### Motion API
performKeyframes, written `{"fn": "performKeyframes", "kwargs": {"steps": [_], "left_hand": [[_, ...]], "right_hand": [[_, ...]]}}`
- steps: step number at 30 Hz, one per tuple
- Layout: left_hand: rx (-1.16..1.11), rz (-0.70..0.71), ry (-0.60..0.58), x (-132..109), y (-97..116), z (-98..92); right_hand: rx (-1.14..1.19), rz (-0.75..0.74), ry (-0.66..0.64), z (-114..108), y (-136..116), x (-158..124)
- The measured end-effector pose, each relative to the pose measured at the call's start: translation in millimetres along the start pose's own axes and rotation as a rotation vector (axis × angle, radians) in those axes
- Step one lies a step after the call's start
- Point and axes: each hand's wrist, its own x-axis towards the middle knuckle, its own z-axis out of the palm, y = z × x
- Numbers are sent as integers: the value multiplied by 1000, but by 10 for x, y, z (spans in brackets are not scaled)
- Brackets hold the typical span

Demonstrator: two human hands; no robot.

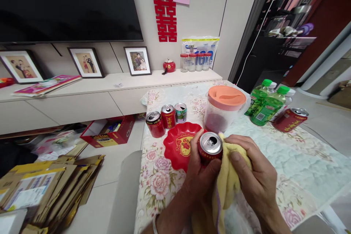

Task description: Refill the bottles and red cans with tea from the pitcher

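My left hand (199, 170) is wrapped round an opened red drink can (210, 147), held upright over the table with its silver top facing me. My right hand (253, 175) presses a yellow cloth (229, 186) against the right side of that can, fingers closed on the cloth. Just behind the can lies a red scalloped dish (178, 144) with a gold design. Three opened cans (166, 117) stand in a row beyond the dish.
A clear pitcher with an orange lid (225, 108) stands behind the can. Green-capped bottles (264, 106) and another red can (290, 119) sit at the right. The floral tablecloth (296, 161) covers the table. Flattened cardboard (41, 186) lies on the floor at left.
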Motion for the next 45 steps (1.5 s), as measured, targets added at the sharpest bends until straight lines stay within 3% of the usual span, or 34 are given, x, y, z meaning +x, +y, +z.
{"fn": "performKeyframes", "kwargs": {"steps": [5, 9, 14, 20, 26, 34, 39, 41, 45], "left_hand": [[95, 8, 12, -13, 59, -23], [120, 57, -4, -12, 66, -47], [85, 94, 39, -6, 46, -65], [40, 89, 149, 20, 28, -73], [38, 84, 146, 61, -34, -98], [70, 63, 29, 74, -12, -72], [-30, -9, 31, 61, 3, -64], [-81, -38, 42, 63, 4, -59], [-96, -36, 32, 68, 4, -51]], "right_hand": [[-28, -32, 12, 39, 74, 16], [65, 97, 7, 79, 174, 47], [160, 299, -113, 136, 290, 75], [-9, 377, -237, 226, 419, 63], [-89, 363, -250, 230, 441, 61], [89, 300, -71, 73, 202, 41], [297, 299, -178, -52, 128, -24], [310, 251, -176, -55, 98, -28], [190, 116, -53, 19, 76, -3]]}}
